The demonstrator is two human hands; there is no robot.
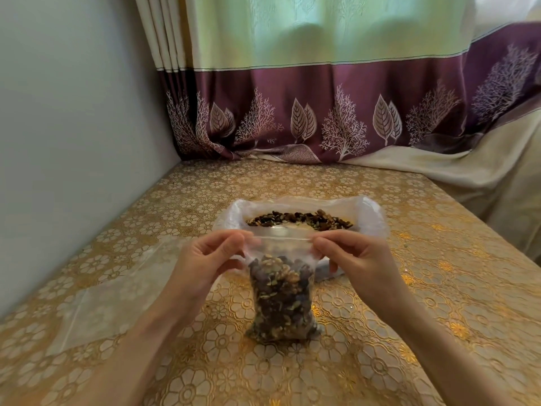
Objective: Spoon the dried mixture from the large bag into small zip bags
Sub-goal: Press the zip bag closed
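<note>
I see the small zip bag (282, 300) standing upright on the table (439, 288), nearly full of the dried mixture (281, 288) of nuts and seeds. My left hand (205, 259) pinches the left end of the bag's top strip between thumb and forefinger, and my right hand (351, 256) pinches the right end in the same way, so each grip is pressed together on the plastic. The strip runs stretched and level between the two grips. The filled body of the bag hangs directly below that line and between the hands, its base touching the table. The other fingers of both hands are loosely curled beneath the pinch.

Just behind the small bag, farther from me, sits the large bag (298, 212), its mouth rolled open and a flat layer of the same mixture showing inside. The top of the small bag overlaps its near rim in my view; I cannot tell whether the two touch.

To the left of my left forearm, flat empty zip bags (96, 306) lie on the table. A purple and green curtain (322, 112) hangs behind the table.
</note>
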